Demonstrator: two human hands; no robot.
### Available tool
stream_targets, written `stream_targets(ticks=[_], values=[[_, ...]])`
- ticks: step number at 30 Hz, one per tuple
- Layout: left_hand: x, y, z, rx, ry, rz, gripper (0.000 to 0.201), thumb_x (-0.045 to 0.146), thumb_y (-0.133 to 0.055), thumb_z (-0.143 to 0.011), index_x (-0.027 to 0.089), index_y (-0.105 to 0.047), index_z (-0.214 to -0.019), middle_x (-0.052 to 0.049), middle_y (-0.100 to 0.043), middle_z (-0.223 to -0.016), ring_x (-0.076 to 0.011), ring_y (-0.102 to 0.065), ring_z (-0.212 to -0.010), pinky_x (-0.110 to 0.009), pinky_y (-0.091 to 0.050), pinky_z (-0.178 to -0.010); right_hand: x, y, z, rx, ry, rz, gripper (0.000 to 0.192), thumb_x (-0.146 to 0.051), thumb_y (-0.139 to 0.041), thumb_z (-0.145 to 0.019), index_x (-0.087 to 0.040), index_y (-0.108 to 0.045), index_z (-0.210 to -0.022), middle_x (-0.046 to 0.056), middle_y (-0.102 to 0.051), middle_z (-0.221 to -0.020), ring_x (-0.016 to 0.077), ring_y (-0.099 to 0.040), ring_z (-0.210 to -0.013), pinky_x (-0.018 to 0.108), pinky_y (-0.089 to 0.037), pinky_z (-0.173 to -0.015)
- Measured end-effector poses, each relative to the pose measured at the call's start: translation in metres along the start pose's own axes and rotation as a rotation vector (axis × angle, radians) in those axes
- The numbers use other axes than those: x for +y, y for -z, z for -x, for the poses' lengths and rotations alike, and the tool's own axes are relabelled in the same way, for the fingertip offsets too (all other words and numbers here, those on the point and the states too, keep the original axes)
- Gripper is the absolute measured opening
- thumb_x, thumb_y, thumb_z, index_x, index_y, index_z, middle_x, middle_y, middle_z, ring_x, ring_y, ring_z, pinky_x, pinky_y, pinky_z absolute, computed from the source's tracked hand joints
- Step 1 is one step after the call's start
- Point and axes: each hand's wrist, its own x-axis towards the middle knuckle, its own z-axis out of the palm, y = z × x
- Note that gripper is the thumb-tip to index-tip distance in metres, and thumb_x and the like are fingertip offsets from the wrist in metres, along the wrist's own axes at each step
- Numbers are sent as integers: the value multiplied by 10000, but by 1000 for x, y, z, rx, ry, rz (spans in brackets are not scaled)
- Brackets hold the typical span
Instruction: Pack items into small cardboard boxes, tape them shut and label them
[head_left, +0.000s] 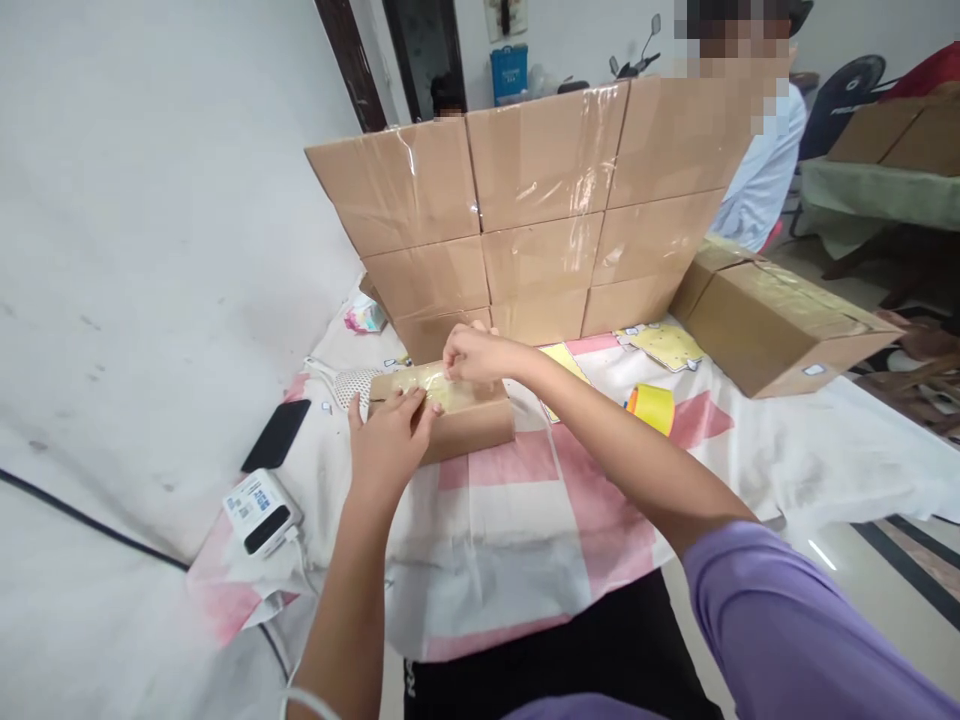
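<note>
A small cardboard box (469,430) lies on the cloth-covered table in front of me, with shiny clear tape (431,382) across its top. My left hand (394,430) rests on the left part of this box, its fingers spread over the tape and the front edge. Over the back right of the top, my right hand (476,355) is closed, fingertips pinched together close to the tape. Whatever those fingertips hold is too small to make out. To the right, beyond my right forearm, sits a yellow tape roll (651,408).
A tall wall of taped cardboard boxes (540,225) stands behind the small box. Another carton (780,320) is at the right. A black phone (276,436) and a white power bank (262,512) with a cable lie left. A person in a light shirt (765,180) is behind the boxes.
</note>
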Motion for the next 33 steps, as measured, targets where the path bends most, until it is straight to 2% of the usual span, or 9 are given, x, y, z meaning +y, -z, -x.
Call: stream_targets(ticks=[3,7,9,12,17,20,22,25,33], values=[[-2,-3,2,-35,27,40,374,437,-465,-1016,275,-717,-1239,-100,-686,-1368,-321,-578,-1360,-638,-66,-1248,8,-14,-19,-6,-121,153,233,-226,-786,-802,-174,-707,-1015,131,-528,-1356,341,-476,-1270,486,-416,-1029],[-3,-5,0,-41,41,64,391,451,-473,-1014,262,-710,-1260,-107,-682,-1372,-315,-562,-1381,-629,-94,-1253,29,-10,-14,314,-238,213,744,-343,-816,-801,-166,-474,-1438,225,-324,-1547,440,-353,-1372,612,-315,-1092],[-4,-6,1,-23,45,77,389,445,-476,-1013,264,-704,-1271,-97,-676,-1383,-310,-557,-1386,-621,-102,-1254,42,-8,-4,411,-282,159,618,-376,-723,-887,-177,-498,-1427,213,-415,-1493,414,-412,-1332,592,-342,-1080],[-5,-10,4,-2,43,107,383,436,-477,-1013,280,-693,-1288,-80,-658,-1411,-310,-541,-1401,-621,-116,-1249,55,-19,15,334,-221,-17,471,-378,-658,-930,-202,-587,-1361,151,-568,-1339,345,-517,-1242,540,-389,-1065],[-8,-17,9,41,16,110,392,429,-459,-1024,285,-678,-1314,-76,-646,-1428,-303,-527,-1412,-589,-132,-1247,52,-47,38,310,-15,-299,446,-335,-655,-928,-185,-629,-1348,134,-571,-1366,221,-603,-1179,380,-439,-1080],[-12,-19,11,76,9,105,410,441,-441,-1030,285,-667,-1335,-77,-650,-1425,-299,-528,-1410,-561,-145,-1242,57,-41,43,386,-152,-185,470,-346,-466,-1033,-176,-520,-1468,159,-545,-1435,221,-615,-1189,364,-455,-1070],[-14,-21,13,93,-6,102,425,451,-428,-1033,287,-659,-1350,-79,-647,-1430,-292,-526,-1411,-530,-175,-1233,72,-26,44,320,-375,34,485,-286,-359,-1060,-167,-447,-1521,184,-572,-1417,257,-619,-1195,391,-468,-1040],[-17,-21,14,106,-39,95,439,452,-425,-1030,285,-647,-1369,-79,-647,-1433,-284,-529,-1408,-490,-222,-1210,102,-4,45,54,-598,249,404,-187,-512,-967,-142,-620,-1354,212,-668,-1270,339,-636,-1171,428,-492,-960],[-18,-23,13,108,-43,64,445,452,-416,-1035,276,-641,-1376,-77,-648,-1433,-285,-531,-1403,-484,-223,-1202,139,-16,45,-318,-581,236,221,-99,-800,-755,-126,-739,-966,152,-732,-1059,293,-694,-988,399,-538,-860]])
